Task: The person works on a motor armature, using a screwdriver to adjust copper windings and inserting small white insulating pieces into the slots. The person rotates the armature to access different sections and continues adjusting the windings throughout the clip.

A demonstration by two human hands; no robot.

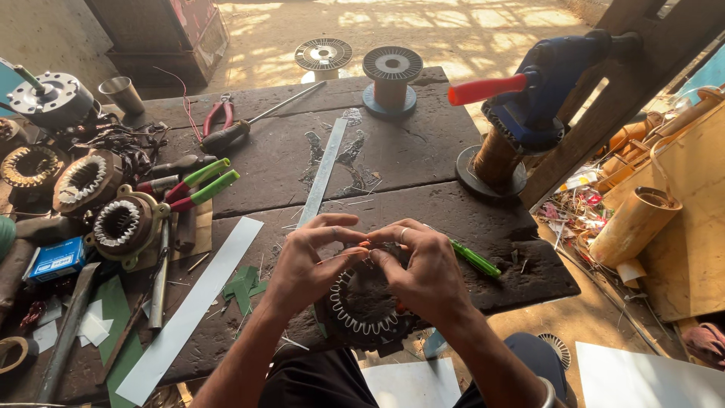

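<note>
A: Nearest?
B: One motor stator [362, 306] at the workbench [423, 159] front edge, upright against the lap. Left hand [302, 264] and right hand [427, 272] both pinch wire at its top rim, fingertips together.
A: Counts, big to small?
B: Three more stators [117, 223] left, two wire spools [391, 75] far back, two pliers [200, 185], one green pen [476, 258].

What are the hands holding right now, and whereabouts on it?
Both hands work at the top edge of a round motor stator. The left hand and right hand pinch thin copper wire there with their fingertips.
</note>
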